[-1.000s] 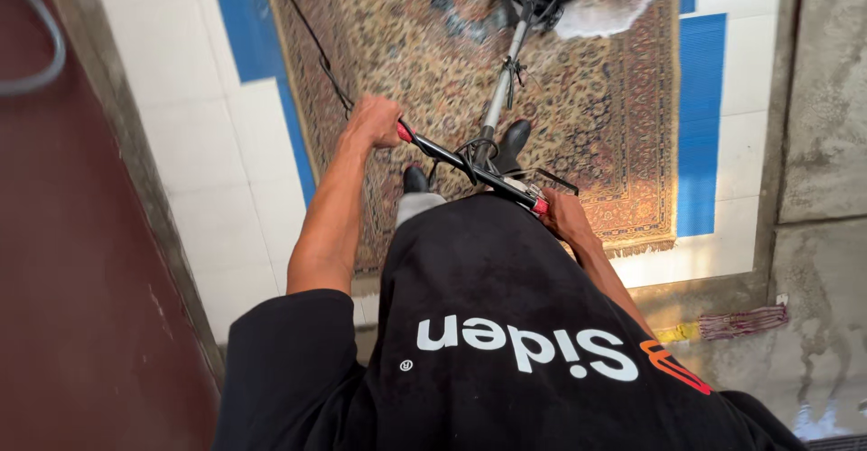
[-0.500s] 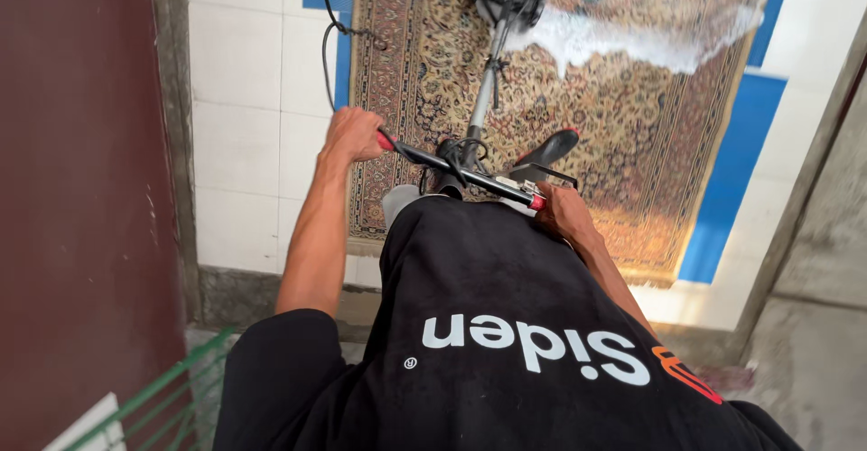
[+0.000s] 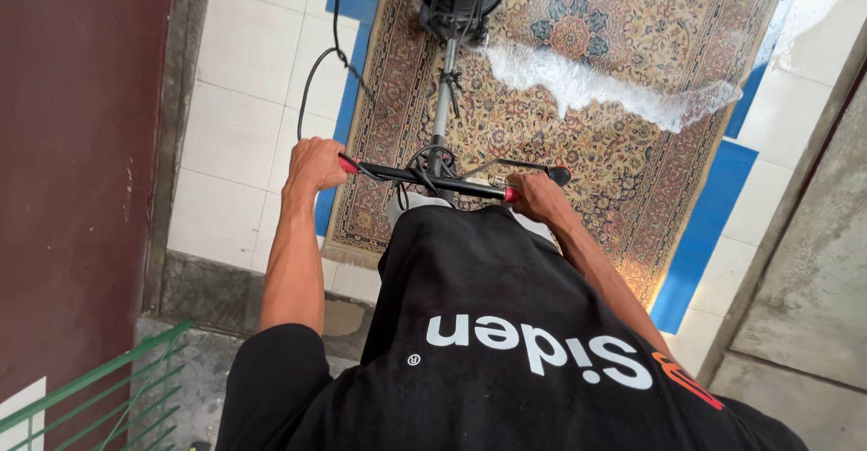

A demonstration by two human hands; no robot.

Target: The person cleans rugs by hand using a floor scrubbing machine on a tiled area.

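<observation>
A floor scrubbing machine (image 3: 456, 0) is being worked over a patterned rug (image 3: 623, 99) that fills the upper middle and right of the frame. Its round motor head sits at the top centre, and a slim metal shaft (image 3: 442, 99) runs down from it to a black handlebar (image 3: 433, 178) seen just above the middle of the frame. The left hand (image 3: 314, 164) is closed around the red grip at the left end of the bar; the right hand (image 3: 540, 196) is wrapped around the red grip at the right end. A thin lever rod is seen just above the bar on the right side.

The machine is judged heavy at its head and stiff along the shaft, so it is best steered from the two bar ends, where leverage is greatest. A band of white foam (image 3: 614, 90) lies across the rug to the right of the shaft, so the wet pile and the white and blue tiled floor (image 3: 244, 117) beside it are likely slippery. A black cable (image 3: 318, 72) trails down the upper left, over the tiles towards the bar, and could be snagged.
</observation>
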